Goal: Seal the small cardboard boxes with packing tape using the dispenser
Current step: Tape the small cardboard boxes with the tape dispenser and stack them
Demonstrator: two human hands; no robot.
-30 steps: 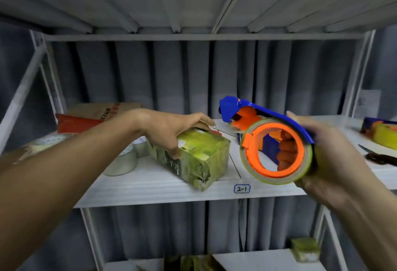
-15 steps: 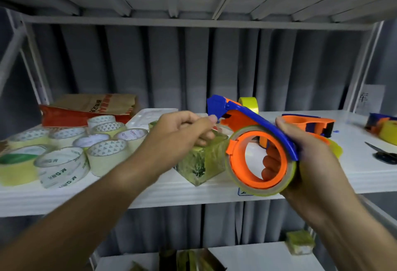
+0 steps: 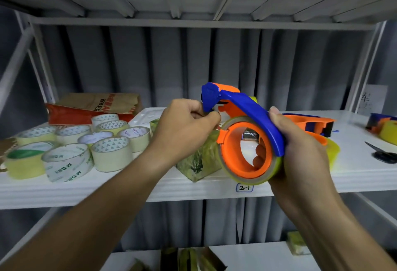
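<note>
My right hand (image 3: 300, 148) grips the dispenser (image 3: 242, 133) by its blue handle, fingers curled through the orange hub, held just above the shelf (image 3: 214, 186) edge. My left hand (image 3: 184, 124) is at the dispenser's nose, thumb and fingers pinched together there; I can't tell if they hold tape. The box (image 3: 199, 159), wrapped in greenish tape, sits on the shelf directly behind and below both hands. Tape rolls (image 3: 71, 148) are clustered to the left, a second dispenser (image 3: 311, 124) and scissors (image 3: 382, 152) to the right.
</note>
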